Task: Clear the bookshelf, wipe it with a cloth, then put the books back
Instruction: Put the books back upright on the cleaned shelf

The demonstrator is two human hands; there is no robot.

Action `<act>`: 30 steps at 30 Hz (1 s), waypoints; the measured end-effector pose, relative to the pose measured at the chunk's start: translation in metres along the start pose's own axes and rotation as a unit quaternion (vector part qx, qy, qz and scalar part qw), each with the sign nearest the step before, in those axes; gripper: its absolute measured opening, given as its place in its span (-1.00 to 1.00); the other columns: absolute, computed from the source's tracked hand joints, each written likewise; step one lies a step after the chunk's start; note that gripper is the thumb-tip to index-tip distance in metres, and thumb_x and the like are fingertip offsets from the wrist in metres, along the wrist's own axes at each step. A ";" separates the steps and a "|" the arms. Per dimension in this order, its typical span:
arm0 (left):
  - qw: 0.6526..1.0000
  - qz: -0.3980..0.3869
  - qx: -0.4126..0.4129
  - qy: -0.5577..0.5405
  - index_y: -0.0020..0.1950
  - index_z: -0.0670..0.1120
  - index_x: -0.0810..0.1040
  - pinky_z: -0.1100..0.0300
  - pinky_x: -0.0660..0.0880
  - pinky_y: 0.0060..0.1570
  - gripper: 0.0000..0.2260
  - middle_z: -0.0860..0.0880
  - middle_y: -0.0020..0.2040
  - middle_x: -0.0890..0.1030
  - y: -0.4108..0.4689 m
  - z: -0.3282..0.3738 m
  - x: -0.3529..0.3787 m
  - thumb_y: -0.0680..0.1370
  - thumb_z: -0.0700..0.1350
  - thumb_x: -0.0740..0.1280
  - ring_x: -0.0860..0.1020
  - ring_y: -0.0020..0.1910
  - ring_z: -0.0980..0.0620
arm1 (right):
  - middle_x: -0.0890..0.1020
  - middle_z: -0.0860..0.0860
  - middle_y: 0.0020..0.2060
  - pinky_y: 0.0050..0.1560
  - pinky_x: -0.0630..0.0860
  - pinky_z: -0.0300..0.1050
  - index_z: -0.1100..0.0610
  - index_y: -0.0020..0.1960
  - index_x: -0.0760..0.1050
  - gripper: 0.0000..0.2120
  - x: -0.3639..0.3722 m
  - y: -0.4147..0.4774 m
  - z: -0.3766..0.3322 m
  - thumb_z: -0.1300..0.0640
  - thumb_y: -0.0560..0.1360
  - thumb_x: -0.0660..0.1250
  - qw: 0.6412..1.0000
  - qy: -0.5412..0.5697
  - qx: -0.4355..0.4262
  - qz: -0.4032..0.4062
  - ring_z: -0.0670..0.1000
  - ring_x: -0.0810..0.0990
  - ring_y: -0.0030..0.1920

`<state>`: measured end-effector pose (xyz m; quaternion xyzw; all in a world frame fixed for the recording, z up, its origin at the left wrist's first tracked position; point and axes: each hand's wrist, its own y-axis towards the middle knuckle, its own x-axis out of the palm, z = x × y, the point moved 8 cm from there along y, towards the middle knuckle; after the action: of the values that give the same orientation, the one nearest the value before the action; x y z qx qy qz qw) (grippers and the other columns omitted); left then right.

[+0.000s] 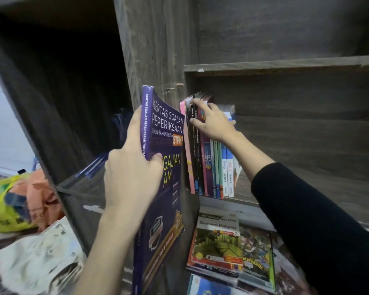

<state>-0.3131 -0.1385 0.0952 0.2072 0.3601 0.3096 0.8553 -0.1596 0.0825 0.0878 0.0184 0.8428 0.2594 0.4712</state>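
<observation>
Dark wood-grain bookshelf [285, 64] fills the wall ahead. At the left end of its shelf board, hard against the upright divider, stands a row of upright books [211, 171]. The right grip [213, 122] is hooked over their tops, fingers curled behind and thumb on the spines. The left grip [130, 173] clasps a purple exam book [164, 128] by its spine and holds it upright in front of the divider, just beside the row. Below the shelf's front edge lies a flat stack of books [217, 241]. A yellow bag [0, 201] sits far left.
</observation>
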 end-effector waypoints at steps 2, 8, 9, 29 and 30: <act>1.000 0.003 0.006 -0.004 0.48 0.30 0.09 0.02 0.45 0.08 -0.27 -0.10 0.06 0.63 0.002 0.003 -0.001 0.48 -0.16 0.38 0.56 0.00 -0.17 | 0.27 0.08 0.44 0.25 0.12 0.56 -0.25 0.46 0.10 -0.49 -0.001 -0.001 0.002 -0.12 0.56 0.19 1.000 0.005 -0.005 0.005 0.24 0.28 0.40; 1.000 -0.009 0.004 0.005 0.48 0.33 0.03 0.01 0.39 0.06 -0.26 -0.14 0.10 0.58 0.014 0.015 0.010 0.48 -0.15 0.35 0.42 -0.01 -0.11 | 0.26 0.03 0.46 0.25 0.11 0.55 -0.23 0.48 0.09 -0.43 -0.006 -0.006 0.003 0.04 0.53 0.20 1.000 0.006 -0.001 -0.003 0.22 0.28 0.40; 1.000 -0.012 0.006 0.007 0.48 0.34 0.03 0.00 0.38 0.08 -0.25 -0.14 0.10 0.57 0.016 0.017 0.012 0.48 -0.15 0.35 0.39 0.00 -0.11 | 0.26 0.03 0.45 0.25 0.11 0.55 -0.23 0.48 0.10 -0.42 -0.007 -0.007 0.003 0.05 0.53 0.21 1.000 0.008 0.000 -0.002 0.22 0.28 0.40; 0.998 -0.017 0.055 0.012 0.46 0.34 0.07 -0.04 0.38 0.16 -0.25 -0.16 0.16 0.56 0.044 0.046 0.033 0.44 -0.17 0.33 0.43 0.15 -0.28 | 0.34 0.02 0.42 0.21 0.21 0.53 -0.23 0.44 0.13 -0.44 -0.023 -0.021 0.016 0.01 0.49 0.21 1.000 0.015 -0.010 0.025 0.21 0.37 0.33; 0.998 -0.018 0.061 0.018 0.47 0.33 0.06 -0.04 0.37 0.16 -0.25 -0.17 0.18 0.55 0.048 0.050 0.037 0.44 -0.18 0.33 0.43 0.15 -0.28 | 0.34 0.02 0.42 0.21 0.21 0.52 -0.23 0.45 0.13 -0.43 -0.023 -0.022 0.016 0.02 0.49 0.21 1.000 0.012 -0.011 0.027 0.21 0.37 0.33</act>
<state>-0.2742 -0.0858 0.1375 0.2471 0.3969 0.2756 0.8399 -0.1292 0.0643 0.0892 0.0328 0.8447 0.2815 0.4540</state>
